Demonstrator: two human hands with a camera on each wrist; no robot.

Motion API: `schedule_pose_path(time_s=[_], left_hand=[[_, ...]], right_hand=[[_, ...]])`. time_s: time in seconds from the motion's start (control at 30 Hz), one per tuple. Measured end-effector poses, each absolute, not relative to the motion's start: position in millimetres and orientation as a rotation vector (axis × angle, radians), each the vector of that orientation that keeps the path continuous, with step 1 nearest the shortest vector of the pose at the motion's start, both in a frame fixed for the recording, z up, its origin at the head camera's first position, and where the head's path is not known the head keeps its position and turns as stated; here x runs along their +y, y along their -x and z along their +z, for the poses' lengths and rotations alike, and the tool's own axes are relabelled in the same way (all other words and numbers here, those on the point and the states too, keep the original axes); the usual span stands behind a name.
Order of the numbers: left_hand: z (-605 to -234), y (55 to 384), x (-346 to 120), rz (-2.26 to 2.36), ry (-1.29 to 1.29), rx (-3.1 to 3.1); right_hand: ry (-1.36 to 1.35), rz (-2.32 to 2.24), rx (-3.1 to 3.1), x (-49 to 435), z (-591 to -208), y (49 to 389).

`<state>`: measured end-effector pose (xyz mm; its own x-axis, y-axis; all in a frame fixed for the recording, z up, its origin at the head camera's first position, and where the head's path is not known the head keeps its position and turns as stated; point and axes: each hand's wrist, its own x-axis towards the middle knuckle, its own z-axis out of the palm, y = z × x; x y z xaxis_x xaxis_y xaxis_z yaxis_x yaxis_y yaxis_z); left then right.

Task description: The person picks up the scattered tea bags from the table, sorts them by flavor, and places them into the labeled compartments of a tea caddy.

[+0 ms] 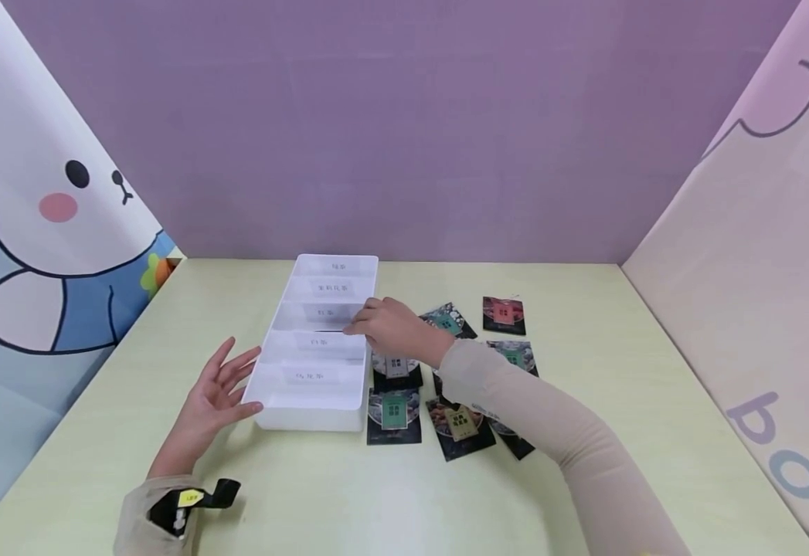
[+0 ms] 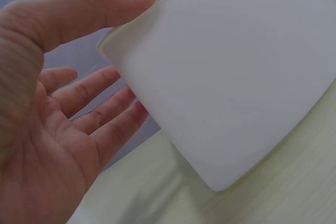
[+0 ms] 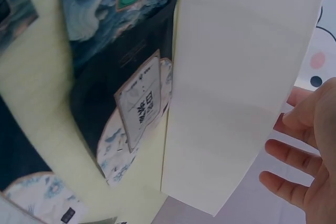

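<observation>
A long white box with several labelled compartments stands on the table. My left hand is at its front left corner, thumb on the rim and spread fingers against the side wall. Across the box, my right hand reaches over the right rim by the middle compartment. In the right wrist view its fingers are spread and loosely bent at the rim, with nothing seen between them. Beneath this hand, a dark tea packet with a white label lies beside the box.
More dark packets lie right of the box: one with a green label, one with a yellowish label and one with a red label farther back. My right forearm covers part of the group. A purple wall rises behind the table.
</observation>
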<state>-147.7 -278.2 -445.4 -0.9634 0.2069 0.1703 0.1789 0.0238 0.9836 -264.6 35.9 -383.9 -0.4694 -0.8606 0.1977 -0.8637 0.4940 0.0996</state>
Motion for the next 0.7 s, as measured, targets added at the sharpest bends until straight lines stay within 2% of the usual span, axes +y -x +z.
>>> schedule_pose_path(time_s=[0.4, 0.7], left_hand=[[-445.7, 147.0, -278.0, 2.122, -0.396, 2.243], [-445.1, 146.4, -279.2, 2.133, -0.428, 2.237]], right_hand=[[-1.493, -0.103, -2.542, 43.6, -379.0, 259.5], [-1.503, -0.286, -2.533, 74.3, -380.3, 266.2]])
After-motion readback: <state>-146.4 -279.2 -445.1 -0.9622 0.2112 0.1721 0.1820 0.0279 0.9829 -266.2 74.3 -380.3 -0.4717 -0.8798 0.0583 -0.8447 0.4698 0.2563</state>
